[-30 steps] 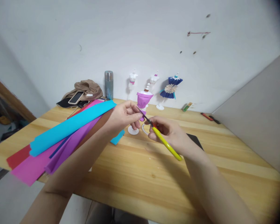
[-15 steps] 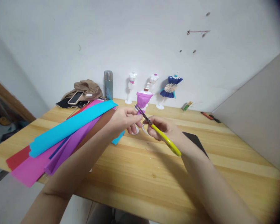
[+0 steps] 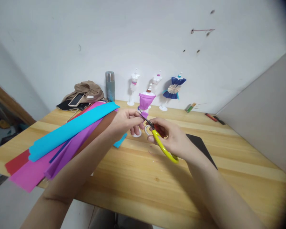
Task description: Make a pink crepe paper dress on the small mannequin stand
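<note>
Your left hand [image 3: 126, 122] covers most of the small purple scrap it pinches, and your right hand [image 3: 171, 140] hides the finger loops of the yellow scissors [image 3: 160, 143], so you cannot tell how far the blades are parted. The mini mannequin [image 3: 145, 101] at 12 o'clock from your hands has its stem and part of its base behind your fingers. The black sheet [image 3: 201, 146] at 3 o'clock is partly under your right wrist, and the phone [image 3: 74, 99] at 10 o'clock is too small to read.

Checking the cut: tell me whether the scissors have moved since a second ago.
Yes. The scissors swung steeper, the yellow handle end drawing in left, away from the black sheet.
</note>
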Available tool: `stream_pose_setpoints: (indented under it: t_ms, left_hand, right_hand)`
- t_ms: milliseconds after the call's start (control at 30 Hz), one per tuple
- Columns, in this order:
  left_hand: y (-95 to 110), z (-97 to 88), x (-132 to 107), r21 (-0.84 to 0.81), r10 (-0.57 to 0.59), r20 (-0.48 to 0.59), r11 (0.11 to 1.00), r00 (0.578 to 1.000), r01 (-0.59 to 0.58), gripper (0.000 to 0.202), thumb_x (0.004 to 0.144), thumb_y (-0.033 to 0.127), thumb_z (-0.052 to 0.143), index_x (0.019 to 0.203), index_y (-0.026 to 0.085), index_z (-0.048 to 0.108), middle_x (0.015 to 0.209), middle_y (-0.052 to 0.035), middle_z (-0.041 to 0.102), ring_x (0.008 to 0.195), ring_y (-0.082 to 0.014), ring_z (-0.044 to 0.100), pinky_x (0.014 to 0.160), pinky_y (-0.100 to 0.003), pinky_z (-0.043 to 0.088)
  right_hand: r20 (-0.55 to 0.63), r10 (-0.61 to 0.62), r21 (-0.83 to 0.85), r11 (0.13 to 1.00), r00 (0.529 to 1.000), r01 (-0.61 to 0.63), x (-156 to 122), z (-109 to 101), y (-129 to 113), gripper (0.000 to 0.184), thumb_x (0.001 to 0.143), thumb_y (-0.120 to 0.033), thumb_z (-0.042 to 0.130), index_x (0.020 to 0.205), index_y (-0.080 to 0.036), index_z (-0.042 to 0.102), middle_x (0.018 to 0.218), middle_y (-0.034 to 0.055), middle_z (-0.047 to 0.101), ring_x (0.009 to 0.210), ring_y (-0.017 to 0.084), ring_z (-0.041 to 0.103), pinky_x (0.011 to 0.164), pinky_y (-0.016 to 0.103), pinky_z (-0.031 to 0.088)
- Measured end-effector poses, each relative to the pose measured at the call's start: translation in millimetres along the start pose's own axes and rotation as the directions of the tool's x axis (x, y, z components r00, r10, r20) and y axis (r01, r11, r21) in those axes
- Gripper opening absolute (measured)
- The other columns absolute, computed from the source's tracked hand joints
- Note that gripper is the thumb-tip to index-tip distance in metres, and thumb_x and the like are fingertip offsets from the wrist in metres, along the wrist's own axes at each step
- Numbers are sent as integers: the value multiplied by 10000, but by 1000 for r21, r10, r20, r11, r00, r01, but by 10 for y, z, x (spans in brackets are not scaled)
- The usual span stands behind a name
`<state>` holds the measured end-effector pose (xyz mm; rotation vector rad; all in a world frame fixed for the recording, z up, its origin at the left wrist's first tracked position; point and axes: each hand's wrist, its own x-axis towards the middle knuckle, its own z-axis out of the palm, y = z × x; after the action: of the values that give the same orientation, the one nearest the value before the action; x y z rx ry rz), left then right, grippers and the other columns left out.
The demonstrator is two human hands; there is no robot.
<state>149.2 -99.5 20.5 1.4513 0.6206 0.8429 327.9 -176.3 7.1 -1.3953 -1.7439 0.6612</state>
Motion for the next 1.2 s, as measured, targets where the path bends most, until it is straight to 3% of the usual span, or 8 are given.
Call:
stream_pose_setpoints:
  t_ms: [367,667,1200]
  left_hand:
    - [-65,-50,19,-8,68,56,998,996,-67,117,684,235,757,726,150,687,584,-9,699,417,-95,586,387,-183,432]
    - [-39,-30,13,-23,-28,42,999,999,29,61,732,161,678,676,138,666,578,-20,698,410,-94,592,381,-181,427]
    - [-82,-4,37,-20,-49,-8,999,999,49,87,774,167,689,697,140,659,597,-17,702,407,-89,590,378,-178,415]
  right_hand:
    - [-28,-14,-121,993,1000,10,-42,-35,-85,368,750,-535,799,883,-218,666,711,2,559,636,166,455,584,316,341]
    - [101,-16,140,990,995,1,23,-40,2,309,726,-474,770,829,-225,619,751,-4,520,687,177,473,640,339,409]
    - [65,-9,183,983,998,-3,29,-6,10,317,719,-448,804,839,-218,621,734,-15,529,657,158,425,629,325,370]
